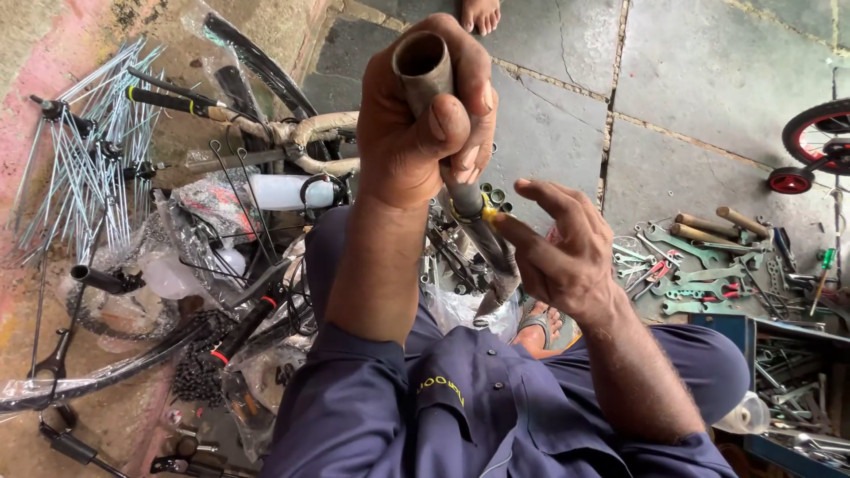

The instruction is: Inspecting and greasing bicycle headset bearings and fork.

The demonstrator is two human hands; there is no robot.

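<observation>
Loose spokes [84, 150] lie left, green spanners [699, 283] right, a small wheel [819, 137] beyond

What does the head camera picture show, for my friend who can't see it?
A person's left hand grips a grey metal tube upright, while the right hand touches a small yellow part lower on it. Bicycle spokes lie on the left, and spanners on the stone floor at right.
</observation>
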